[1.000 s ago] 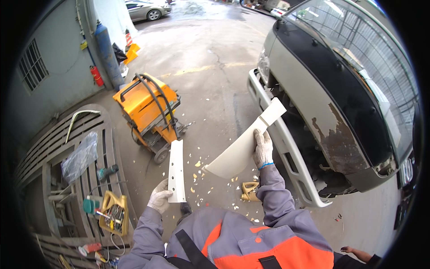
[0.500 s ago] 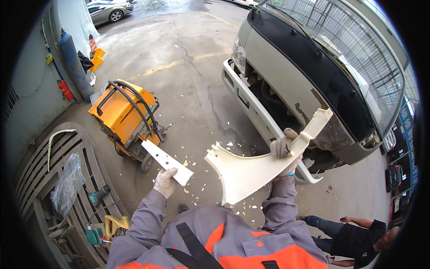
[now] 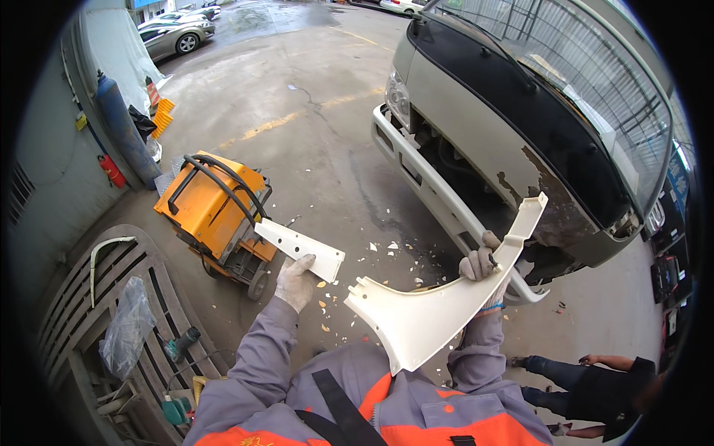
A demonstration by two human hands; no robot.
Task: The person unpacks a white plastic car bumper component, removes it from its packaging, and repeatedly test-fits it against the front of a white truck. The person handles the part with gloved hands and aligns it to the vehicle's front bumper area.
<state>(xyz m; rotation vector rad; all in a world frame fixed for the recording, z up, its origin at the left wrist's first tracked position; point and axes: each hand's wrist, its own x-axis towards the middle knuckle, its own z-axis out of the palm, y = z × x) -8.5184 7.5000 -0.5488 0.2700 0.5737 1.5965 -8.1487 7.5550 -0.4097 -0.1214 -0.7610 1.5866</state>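
Observation:
My left hand (image 3: 296,284), in a pale work glove, grips the near end of a flat cream strip with holes (image 3: 300,249). The strip points away toward the orange machine. My right hand (image 3: 482,269), gloved too, is closed round the upper arm of a large curved cream panel (image 3: 416,316), which looks like a vehicle body trim piece. Its broad end hangs down to the left, close to my jacket, and a narrow stepped end rises to the right before the vehicle's front. A gap separates the two cream pieces. My right palm is partly hidden behind the panel.
A white vehicle (image 3: 476,141) with peeling paint and a front bumper (image 3: 431,186) stands right. An orange wheeled machine (image 3: 212,201) with black hoses is left. A slatted rack (image 3: 82,312) holds a plastic bag (image 3: 128,327) and a power tool (image 3: 181,343). Chips litter the floor; a person (image 3: 595,394) is lower right.
The strip in my left hand has shifted right and turned flatter. The panel in my right hand has dropped lower. The surroundings have shifted slightly in view; both grips stay the same.

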